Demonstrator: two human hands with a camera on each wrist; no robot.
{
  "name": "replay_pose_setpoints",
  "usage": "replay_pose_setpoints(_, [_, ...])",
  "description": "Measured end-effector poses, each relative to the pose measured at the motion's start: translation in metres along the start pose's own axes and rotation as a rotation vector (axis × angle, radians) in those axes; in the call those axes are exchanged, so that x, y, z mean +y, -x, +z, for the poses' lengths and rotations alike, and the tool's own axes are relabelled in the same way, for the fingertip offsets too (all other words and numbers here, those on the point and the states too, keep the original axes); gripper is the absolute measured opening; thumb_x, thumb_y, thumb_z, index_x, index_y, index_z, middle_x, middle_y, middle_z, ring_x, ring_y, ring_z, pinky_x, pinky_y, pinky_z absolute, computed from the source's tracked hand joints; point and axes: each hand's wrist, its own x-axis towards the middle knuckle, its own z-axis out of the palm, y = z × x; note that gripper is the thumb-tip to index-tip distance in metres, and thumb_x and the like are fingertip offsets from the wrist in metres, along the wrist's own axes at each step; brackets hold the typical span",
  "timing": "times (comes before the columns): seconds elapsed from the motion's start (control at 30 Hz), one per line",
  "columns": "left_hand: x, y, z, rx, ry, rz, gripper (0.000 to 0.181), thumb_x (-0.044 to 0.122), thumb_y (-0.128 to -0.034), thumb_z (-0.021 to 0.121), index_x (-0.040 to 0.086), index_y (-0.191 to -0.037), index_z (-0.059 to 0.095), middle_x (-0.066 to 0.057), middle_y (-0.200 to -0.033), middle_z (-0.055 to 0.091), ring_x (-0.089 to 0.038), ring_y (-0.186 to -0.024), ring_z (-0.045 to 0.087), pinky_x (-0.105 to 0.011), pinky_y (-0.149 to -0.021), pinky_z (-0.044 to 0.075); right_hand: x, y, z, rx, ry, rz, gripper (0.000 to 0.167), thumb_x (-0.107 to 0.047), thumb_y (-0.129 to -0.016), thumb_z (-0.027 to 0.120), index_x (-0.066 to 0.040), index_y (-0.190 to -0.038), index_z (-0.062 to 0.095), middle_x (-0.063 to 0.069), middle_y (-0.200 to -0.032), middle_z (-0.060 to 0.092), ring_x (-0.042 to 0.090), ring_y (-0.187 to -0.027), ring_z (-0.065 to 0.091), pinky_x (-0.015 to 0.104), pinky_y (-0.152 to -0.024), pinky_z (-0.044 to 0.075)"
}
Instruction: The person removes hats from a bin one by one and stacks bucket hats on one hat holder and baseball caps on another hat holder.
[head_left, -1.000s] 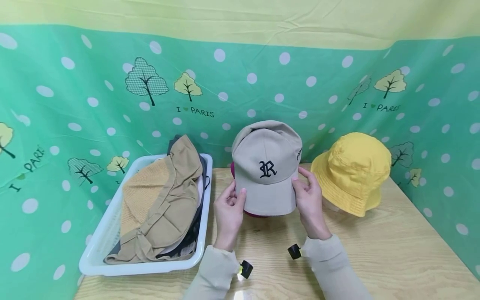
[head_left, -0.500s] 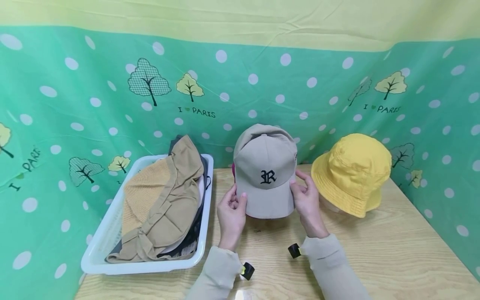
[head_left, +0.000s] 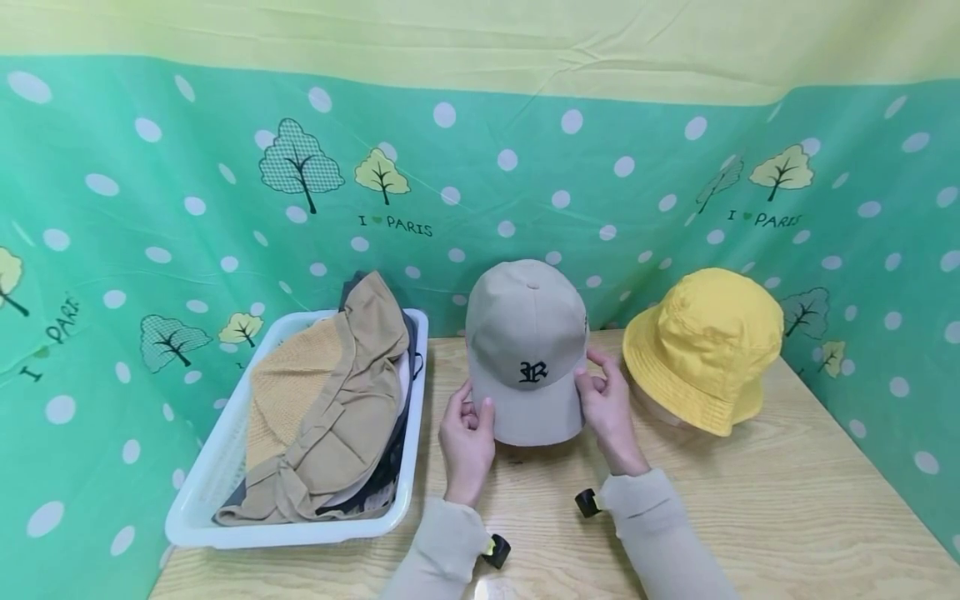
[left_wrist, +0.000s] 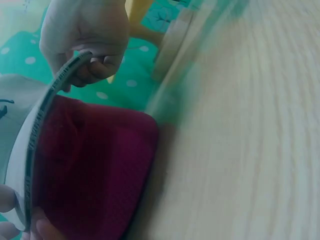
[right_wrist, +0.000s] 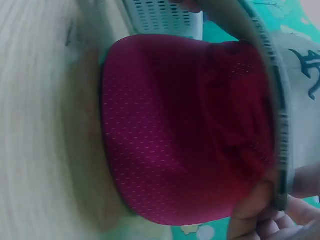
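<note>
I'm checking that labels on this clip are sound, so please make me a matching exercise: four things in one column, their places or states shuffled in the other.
Things:
1. grey cap
2. yellow bucket hat
3. basket
4. magenta cap

Places or states:
A. light blue, with a tan hat lying folded in it
B. beneath the held brim, seen in both wrist views
C. gripped at its brim by the left hand and the right hand
D. on the person's right, crown up, held by neither hand

Right pairs: 1-C, 2-D, 3-A, 4-B
</note>
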Motion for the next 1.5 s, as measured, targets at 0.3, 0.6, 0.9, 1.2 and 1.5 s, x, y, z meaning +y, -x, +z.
replay_pose_setpoints(0.3, [-0.012, -0.002, 0.002, -0.01, -0.088, -0.108, 0.034, 0.014, -0.0913, 0.065, 0.011, -0.125, 0.056, -0.004, -0.082, 0.059, -0.014, -0.068, 0.054, -0.026, -0.058, 0.047, 0.018, -0.007, 0.004, -0.003, 0.125, 0.011, 0.035, -0.017, -0.1, 0.049, -0.009, -0.134, 0.048, 0.018, -0.085, 0.062, 0.019, -0.074, 0.057, 0.03, -0.064, 0.047])
replay_pose_setpoints(0.6, [-0.021, -0.007, 0.006, -0.039, -0.127, -0.205, 0.024, 0.016, -0.0899, 0.066, 0.007, -0.112, 0.061, -0.004, -0.087, 0.062, -0.015, -0.074, 0.057, -0.03, -0.068, 0.05, 0.031, -0.012, 0.008, 0.052, 0.152, 0.047, 0.024, -0.018, -0.099, 0.051, 0.003, -0.11, 0.048, 0.016, -0.086, 0.062, 0.014, -0.073, 0.053, 0.025, -0.061, 0.043])
replay_pose_setpoints(0.9, [-0.025, -0.011, 0.007, -0.027, -0.138, -0.229, 0.023, 0.016, -0.0886, 0.068, 0.006, -0.108, 0.061, -0.005, -0.091, 0.062, -0.016, -0.076, 0.06, -0.032, -0.071, 0.051, 0.038, -0.016, 0.009, 0.051, 0.111, 0.022, 0.018, -0.017, -0.098, 0.053, 0.0, -0.106, 0.052, 0.003, -0.07, 0.049, 0.009, -0.06, 0.045, 0.022, -0.053, 0.037])
replay_pose_setpoints(1.2, [-0.023, -0.012, 0.005, -0.006, -0.142, -0.246, 0.025, 0.016, -0.0882, 0.068, 0.004, -0.108, 0.06, -0.007, -0.093, 0.063, -0.017, -0.078, 0.061, -0.034, -0.073, 0.051, 0.041, -0.018, 0.01, 0.036, 0.082, 0.042, 0.02, -0.019, -0.098, 0.054, -0.001, -0.106, 0.052, 0.0, -0.067, 0.048, 0.006, -0.058, 0.044, 0.022, -0.052, 0.036])
replay_pose_setpoints(1.5, [-0.012, -0.007, 0.005, 0.026, -0.119, -0.21, 0.038, 0.007, -0.0828, 0.07, 0.001, -0.115, 0.05, -0.012, -0.106, 0.054, -0.024, -0.091, 0.056, -0.038, -0.083, 0.047, 0.034, -0.02, 0.007, 0.07, 0.092, 0.067, 0.025, -0.017, -0.095, 0.059, 0.002, -0.11, 0.053, 0.011, -0.096, 0.056, 0.013, -0.081, 0.052, 0.02, -0.067, 0.044])
